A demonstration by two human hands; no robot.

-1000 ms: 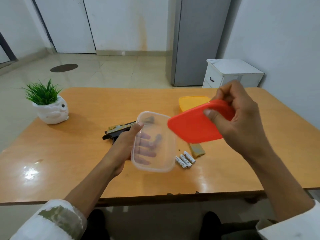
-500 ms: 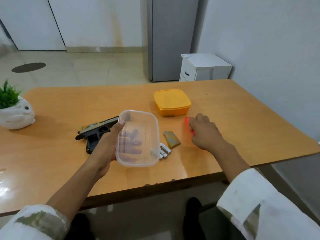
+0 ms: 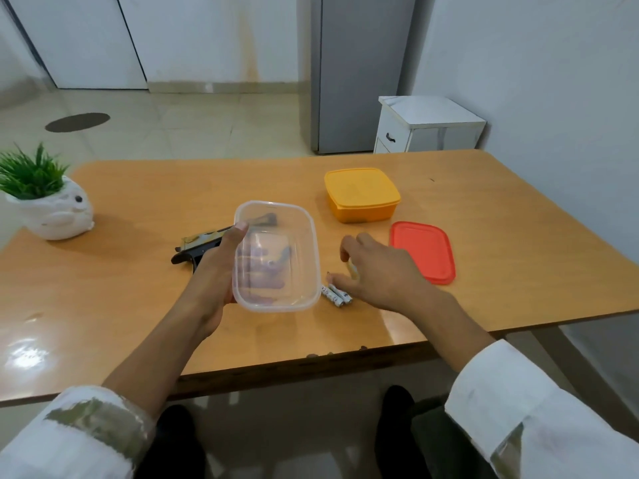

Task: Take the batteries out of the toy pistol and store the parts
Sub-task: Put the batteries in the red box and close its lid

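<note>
Batteries (image 3: 334, 294) out, on worktop (image 3: 138, 299) just below right hand (image 3: 380, 271) fingers, curled down, grip unclear. Left hand (image 3: 212, 274) fingers wrap clear tub (image 3: 273, 203), looks empty; toy pistol (image 3: 202, 237) behind them. Storing all left, red lid (image 3: 423, 252) off

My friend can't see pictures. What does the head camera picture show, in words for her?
A person's left hand holds a clear box over a table while the right hand pinches what looks like a battery, beside two more batteries. A red lid, yellow box, toy pistol and plant lie on the table.
</note>
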